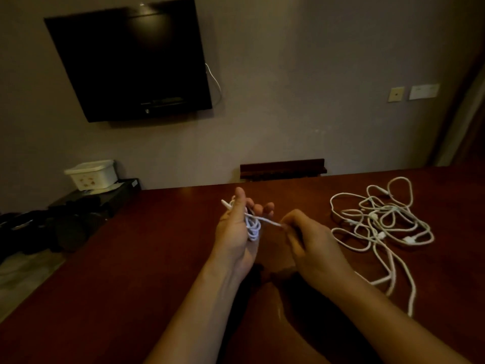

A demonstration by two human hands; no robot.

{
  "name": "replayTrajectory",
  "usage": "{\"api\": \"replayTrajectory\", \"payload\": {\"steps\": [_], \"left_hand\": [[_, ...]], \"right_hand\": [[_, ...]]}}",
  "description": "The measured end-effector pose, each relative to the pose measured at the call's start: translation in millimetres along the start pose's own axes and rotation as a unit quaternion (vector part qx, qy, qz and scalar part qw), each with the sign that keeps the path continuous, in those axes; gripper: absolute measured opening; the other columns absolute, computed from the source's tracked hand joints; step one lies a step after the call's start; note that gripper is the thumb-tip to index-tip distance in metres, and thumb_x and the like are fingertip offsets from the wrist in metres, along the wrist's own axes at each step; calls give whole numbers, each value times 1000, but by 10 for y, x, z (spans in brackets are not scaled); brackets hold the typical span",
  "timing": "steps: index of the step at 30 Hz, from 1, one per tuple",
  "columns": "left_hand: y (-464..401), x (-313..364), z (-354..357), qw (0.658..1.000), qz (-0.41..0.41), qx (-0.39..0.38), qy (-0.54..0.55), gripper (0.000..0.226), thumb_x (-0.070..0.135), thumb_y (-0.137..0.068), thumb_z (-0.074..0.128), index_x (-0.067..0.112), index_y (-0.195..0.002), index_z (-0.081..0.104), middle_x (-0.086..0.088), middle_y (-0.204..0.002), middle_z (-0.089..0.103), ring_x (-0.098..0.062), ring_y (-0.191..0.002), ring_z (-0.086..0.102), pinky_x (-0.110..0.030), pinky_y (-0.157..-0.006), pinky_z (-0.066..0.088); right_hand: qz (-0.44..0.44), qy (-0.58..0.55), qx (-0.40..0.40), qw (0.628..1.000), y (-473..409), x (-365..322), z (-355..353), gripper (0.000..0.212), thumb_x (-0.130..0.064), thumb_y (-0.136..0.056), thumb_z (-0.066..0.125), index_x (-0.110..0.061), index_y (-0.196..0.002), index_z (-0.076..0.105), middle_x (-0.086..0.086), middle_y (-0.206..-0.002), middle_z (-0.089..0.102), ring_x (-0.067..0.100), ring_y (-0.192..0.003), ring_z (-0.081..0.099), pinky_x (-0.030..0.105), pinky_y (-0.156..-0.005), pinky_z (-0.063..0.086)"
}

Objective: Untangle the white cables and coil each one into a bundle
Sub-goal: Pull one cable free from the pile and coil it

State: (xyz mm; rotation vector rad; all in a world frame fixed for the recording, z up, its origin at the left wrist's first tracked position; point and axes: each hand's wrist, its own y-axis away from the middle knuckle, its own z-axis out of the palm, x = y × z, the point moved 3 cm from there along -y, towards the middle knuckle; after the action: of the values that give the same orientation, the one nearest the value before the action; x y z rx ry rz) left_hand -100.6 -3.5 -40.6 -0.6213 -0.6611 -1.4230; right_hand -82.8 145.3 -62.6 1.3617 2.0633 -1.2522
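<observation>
My left hand (pixel 237 232) is raised above the table with a small coil of white cable (pixel 253 227) looped around its fingers. One plug end pokes out past the thumb. My right hand (pixel 307 240) pinches the free end of that same cable, stretched taut between the two hands. A tangled heap of white cables (pixel 380 219) lies on the dark red table (pixel 131 271) to the right of my right hand, with one strand trailing toward the front edge.
A black television (pixel 131 61) hangs on the wall ahead. A white plastic box (pixel 91 176) sits on a low black stand at the left, beside dark bags. A dark wooden ledge (pixel 282 169) runs behind the table's far edge.
</observation>
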Motion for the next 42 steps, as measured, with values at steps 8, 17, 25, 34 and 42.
{"api": "replayTrajectory", "payload": {"steps": [8, 17, 25, 34, 42], "left_hand": [[25, 36, -74, 995, -24, 48, -81, 41, 55, -102, 56, 17, -86, 51, 4, -58, 37, -9, -46, 34, -23, -42, 36], [88, -202, -66, 885, 26, -63, -461, 41, 52, -101, 62, 13, -91, 70, -1, -81, 75, -19, -77, 73, -40, -69, 62], [69, -169, -56, 848, 159, -24, -505, 46, 65, -98, 57, 21, -85, 60, 6, -71, 61, -7, -63, 58, -29, -58, 46], [-88, -12, -275, 962, 69, 166, -208, 45, 56, -103, 55, 14, -85, 57, 4, -54, 45, -9, -44, 37, -24, -44, 28], [-71, -76, -171, 974, -9, 71, -216, 49, 60, -96, 63, 18, -72, 63, -2, -64, 62, -19, -65, 59, -40, -74, 48]], "right_hand": [[-41, 104, -99, 989, 53, -162, 32, 18, -48, -99, 59, -35, -105, 69, -16, -95, 68, 2, -87, 63, 29, -79, 54], [75, 62, -49, 994, -9, -36, -44, 28, -32, -110, 43, -29, -84, 53, -4, -82, 63, 14, -75, 62, 40, -67, 52], [7, -73, -91, 993, 52, -199, -7, 23, -25, -108, 52, -31, -127, 64, -11, -111, 72, 4, -100, 68, 39, -89, 59], [19, 266, -64, 962, 37, -164, -118, 17, -43, -107, 46, -42, -113, 62, -24, -103, 60, 7, -117, 50, 47, -125, 24], [-33, 204, -35, 978, 32, -217, -79, 12, -31, -104, 54, -37, -113, 60, -19, -111, 63, 0, -110, 55, 43, -123, 31]]}}
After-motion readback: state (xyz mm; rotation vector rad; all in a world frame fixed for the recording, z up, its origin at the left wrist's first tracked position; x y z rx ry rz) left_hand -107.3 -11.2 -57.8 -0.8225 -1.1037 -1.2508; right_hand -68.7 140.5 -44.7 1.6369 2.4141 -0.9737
